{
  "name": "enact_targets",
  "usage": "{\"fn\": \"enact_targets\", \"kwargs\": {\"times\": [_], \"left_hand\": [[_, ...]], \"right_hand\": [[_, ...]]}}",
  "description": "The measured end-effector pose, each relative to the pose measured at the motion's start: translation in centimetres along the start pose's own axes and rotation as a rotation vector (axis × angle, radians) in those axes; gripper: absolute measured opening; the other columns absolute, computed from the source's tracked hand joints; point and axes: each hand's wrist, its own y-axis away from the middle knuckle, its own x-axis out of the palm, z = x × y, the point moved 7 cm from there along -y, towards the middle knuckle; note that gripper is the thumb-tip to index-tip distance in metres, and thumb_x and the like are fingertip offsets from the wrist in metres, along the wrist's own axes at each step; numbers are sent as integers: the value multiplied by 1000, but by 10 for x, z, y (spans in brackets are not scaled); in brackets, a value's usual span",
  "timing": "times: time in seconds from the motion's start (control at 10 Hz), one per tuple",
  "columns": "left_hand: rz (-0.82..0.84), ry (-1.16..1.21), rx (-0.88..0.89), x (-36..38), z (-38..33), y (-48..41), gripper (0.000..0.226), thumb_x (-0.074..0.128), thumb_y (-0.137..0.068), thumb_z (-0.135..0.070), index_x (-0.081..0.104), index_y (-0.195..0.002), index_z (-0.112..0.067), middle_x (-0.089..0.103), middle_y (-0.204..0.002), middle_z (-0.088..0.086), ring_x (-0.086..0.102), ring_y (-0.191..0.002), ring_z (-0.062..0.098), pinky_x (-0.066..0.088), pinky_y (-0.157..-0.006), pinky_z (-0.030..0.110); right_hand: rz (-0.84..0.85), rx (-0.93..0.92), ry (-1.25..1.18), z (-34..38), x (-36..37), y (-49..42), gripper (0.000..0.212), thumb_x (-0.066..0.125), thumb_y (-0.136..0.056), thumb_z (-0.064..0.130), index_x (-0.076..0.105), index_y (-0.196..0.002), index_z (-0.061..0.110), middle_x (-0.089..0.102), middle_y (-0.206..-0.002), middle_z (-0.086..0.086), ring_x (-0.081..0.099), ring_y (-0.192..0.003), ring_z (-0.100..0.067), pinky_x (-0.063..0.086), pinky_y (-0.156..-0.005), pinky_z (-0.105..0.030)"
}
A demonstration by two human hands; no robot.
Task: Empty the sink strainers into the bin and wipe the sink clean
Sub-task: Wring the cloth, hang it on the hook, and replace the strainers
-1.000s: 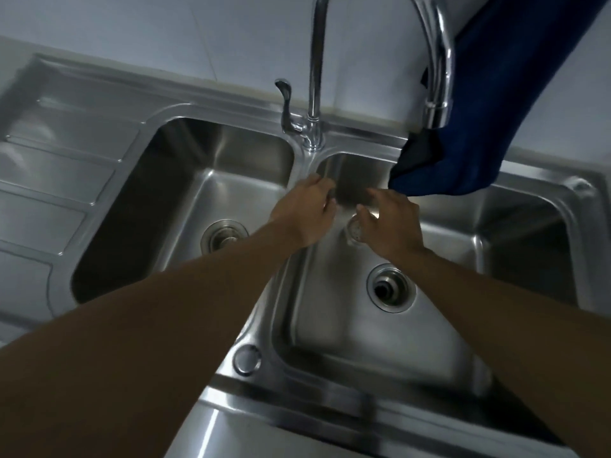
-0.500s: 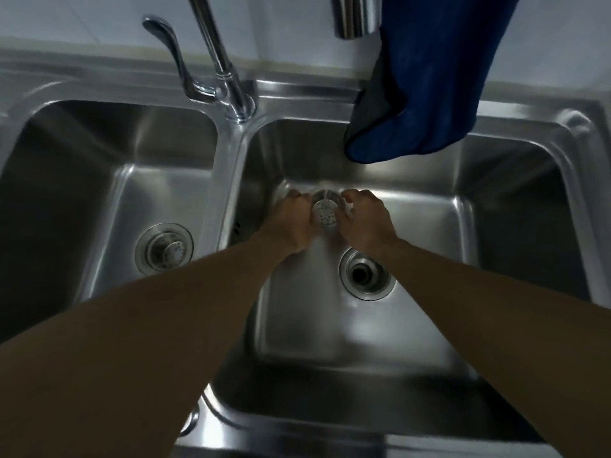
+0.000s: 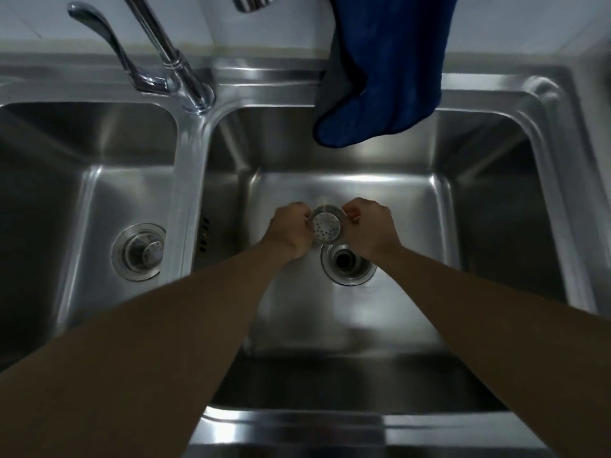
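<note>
Both my hands hold a round perforated metal strainer (image 3: 326,225) over the right basin (image 3: 463,206) of a steel double sink. My left hand (image 3: 291,229) grips its left rim and my right hand (image 3: 369,226) grips its right rim. A thin stream of water falls onto the strainer from above. Just below it lies the open drain hole (image 3: 347,263) of the right basin. In the left basin (image 3: 66,193) a second strainer (image 3: 140,252) sits in its drain.
A dark blue cloth (image 3: 383,74) hangs from above over the back edge of the right basin. The tap column and lever (image 3: 158,67) stand on the divider at the back. White tiled wall lies behind the sink.
The view has dropped closer over the right basin. My hands have lowered with the strainer and turned it, so its perforated base now faces me.
</note>
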Motion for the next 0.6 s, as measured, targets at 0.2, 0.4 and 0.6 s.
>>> {"fn": "enact_targets", "kwargs": {"times": [0.2, 0.4, 0.6], "left_hand": [[91, 20, 36, 34, -18, 19, 13, 62, -93, -16, 69, -100, -7, 70, -103, 13, 66, -96, 30, 56, -82, 37], [111, -5, 63, 51, -20, 28, 17, 60, -95, -17, 68, -103, -4, 69, -108, 16, 65, -99, 32, 55, -85, 39], [125, -123, 106, 53, -19, 33, 27, 54, -97, -21, 64, -115, -4, 64, -117, 18, 59, -110, 36, 49, -90, 38]], "right_hand": [[-14, 75, -54, -41, -8, 30, 7, 72, -87, 19, 69, -93, 22, 70, -85, 5, 66, -77, -10, 50, -65, -17], [5, 82, 12, -58, -3, 43, 9, 68, -86, 18, 70, -95, 18, 71, -87, 0, 67, -81, -17, 53, -69, -24], [-9, 43, 138, -57, -7, 52, 30, 63, -88, 25, 67, -117, 18, 66, -111, -10, 63, -100, -30, 43, -76, -29]]}}
